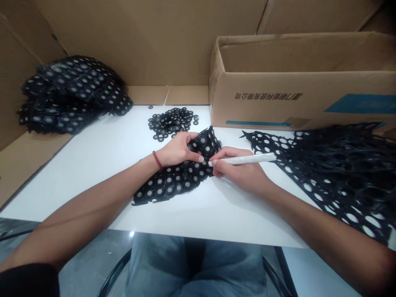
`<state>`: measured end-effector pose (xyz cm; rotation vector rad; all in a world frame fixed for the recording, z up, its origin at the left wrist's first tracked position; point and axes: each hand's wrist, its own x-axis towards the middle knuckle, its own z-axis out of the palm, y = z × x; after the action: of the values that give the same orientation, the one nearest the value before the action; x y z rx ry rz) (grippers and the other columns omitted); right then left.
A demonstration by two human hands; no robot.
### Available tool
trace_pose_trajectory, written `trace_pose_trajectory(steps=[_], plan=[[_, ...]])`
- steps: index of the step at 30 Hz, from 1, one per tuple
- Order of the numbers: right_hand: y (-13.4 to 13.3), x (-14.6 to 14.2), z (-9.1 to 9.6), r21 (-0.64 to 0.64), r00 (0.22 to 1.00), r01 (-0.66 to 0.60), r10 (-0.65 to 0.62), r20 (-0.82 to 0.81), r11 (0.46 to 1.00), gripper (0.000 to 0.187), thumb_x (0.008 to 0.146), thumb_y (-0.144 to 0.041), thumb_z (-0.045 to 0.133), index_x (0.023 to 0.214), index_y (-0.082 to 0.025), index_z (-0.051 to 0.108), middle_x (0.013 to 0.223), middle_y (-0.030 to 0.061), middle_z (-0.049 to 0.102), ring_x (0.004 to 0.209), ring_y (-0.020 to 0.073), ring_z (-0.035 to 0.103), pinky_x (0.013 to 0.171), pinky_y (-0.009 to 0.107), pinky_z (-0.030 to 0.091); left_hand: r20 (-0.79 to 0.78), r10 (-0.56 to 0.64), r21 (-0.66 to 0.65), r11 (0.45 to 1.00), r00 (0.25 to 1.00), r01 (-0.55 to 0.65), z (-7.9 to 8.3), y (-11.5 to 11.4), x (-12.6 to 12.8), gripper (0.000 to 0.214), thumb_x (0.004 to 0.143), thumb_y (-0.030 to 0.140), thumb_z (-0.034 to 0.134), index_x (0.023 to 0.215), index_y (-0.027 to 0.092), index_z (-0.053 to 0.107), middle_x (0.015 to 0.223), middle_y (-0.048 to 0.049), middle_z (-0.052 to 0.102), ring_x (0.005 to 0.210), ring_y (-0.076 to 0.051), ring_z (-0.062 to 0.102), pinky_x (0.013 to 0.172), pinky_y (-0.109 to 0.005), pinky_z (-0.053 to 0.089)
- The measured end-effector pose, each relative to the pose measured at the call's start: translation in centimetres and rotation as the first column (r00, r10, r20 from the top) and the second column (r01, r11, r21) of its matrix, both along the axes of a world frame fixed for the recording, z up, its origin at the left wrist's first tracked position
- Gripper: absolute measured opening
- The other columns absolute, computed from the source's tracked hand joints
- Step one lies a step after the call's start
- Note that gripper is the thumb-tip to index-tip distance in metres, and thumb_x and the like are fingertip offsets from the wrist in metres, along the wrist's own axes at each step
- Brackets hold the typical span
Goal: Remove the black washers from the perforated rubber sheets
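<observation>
A black rubber sheet of rings lies on the white table in front of me, its upper part bent up. My left hand grips that raised part, thumb in front and fingers partly hidden by the sheet. In my right hand is a white pen-like tool, its tip end pointing left at the sheet, close to my left thumb. Whether the tip touches a ring I cannot tell. Just beyond my left hand sits a pile of loose black rings.
A heap of ring sheets stands at the back left. Sheets with punched-out holes spread over the right side. An open cardboard box stands at the back right, and cardboard walls close off the rear of the white table.
</observation>
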<state>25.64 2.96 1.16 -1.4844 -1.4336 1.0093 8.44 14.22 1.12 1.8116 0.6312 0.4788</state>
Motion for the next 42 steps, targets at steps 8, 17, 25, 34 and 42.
trace_pose_trajectory(steps=[8, 17, 25, 34, 42], plan=[[0.8, 1.9, -0.7, -0.012, 0.907, 0.08, -0.078, -0.413, 0.997, 0.004, 0.074, -0.017, 0.059, 0.07, -0.018, 0.06, 0.055, -0.0008, 0.061, 0.053, 0.0117, 0.056, 0.055, 0.024, 0.045, -0.105, 0.017, -0.009, 1.0, 0.994, -0.018, 1.1, -0.1, -0.1, 0.033, 0.058, 0.016, 0.072, 0.089, 0.013, 0.059, 0.084, -0.0003, 0.065, 0.079, -0.016, 0.06, 0.076, -0.028, 0.046], [1.4, 1.9, -1.2, -0.003, 0.884, 0.068, -0.061, -0.464, 0.998, 0.004, 0.073, -0.016, 0.06, 0.07, -0.017, 0.062, 0.059, 0.0006, 0.064, 0.058, 0.0132, 0.061, 0.06, 0.026, 0.048, -0.267, 0.012, 0.04, 0.999, 0.964, -0.001, 1.8, 0.1, 1.0, 0.029, 0.061, 0.033, 0.074, 0.081, 0.014, 0.064, 0.079, -0.0007, 0.067, 0.072, -0.016, 0.06, 0.068, -0.027, 0.045], [2.0, 2.5, -1.7, 0.042, 0.878, 0.125, -0.09, -0.471, 0.991, 0.003, 0.07, -0.015, 0.063, 0.068, -0.016, 0.061, 0.056, 0.0, 0.063, 0.053, 0.0127, 0.059, 0.055, 0.025, 0.048, -0.222, 0.074, 0.126, 0.991, 0.972, -0.047, 0.7, 0.1, 1.7, 0.032, 0.058, 0.032, 0.078, 0.08, 0.013, 0.064, 0.078, -0.0018, 0.068, 0.068, -0.014, 0.059, 0.065, -0.027, 0.045], [1.8, 2.3, -1.2, 0.065, 0.944, 0.086, -0.061, -0.323, 0.994, 0.007, 0.071, -0.021, 0.065, 0.067, -0.017, 0.062, 0.053, 0.0, 0.062, 0.051, 0.0117, 0.056, 0.054, 0.024, 0.046, -0.156, 0.07, 0.109, 0.993, 0.985, -0.054, 0.0, 0.3, 1.2, 0.029, 0.059, 0.028, 0.077, 0.081, 0.013, 0.066, 0.08, -0.0019, 0.069, 0.071, -0.015, 0.06, 0.067, -0.026, 0.047], [1.9, 2.2, -1.0, 0.061, 0.97, 0.081, -0.064, -0.236, 0.995, 0.009, 0.07, -0.025, 0.066, 0.07, -0.016, 0.063, 0.056, 0.0007, 0.063, 0.052, 0.0115, 0.056, 0.054, 0.024, 0.047, -0.109, 0.083, 0.104, 0.992, 0.991, -0.072, -0.1, 0.1, 1.4, 0.029, 0.057, 0.027, 0.079, 0.079, 0.012, 0.066, 0.079, -0.0014, 0.068, 0.07, -0.014, 0.06, 0.066, -0.025, 0.046]])
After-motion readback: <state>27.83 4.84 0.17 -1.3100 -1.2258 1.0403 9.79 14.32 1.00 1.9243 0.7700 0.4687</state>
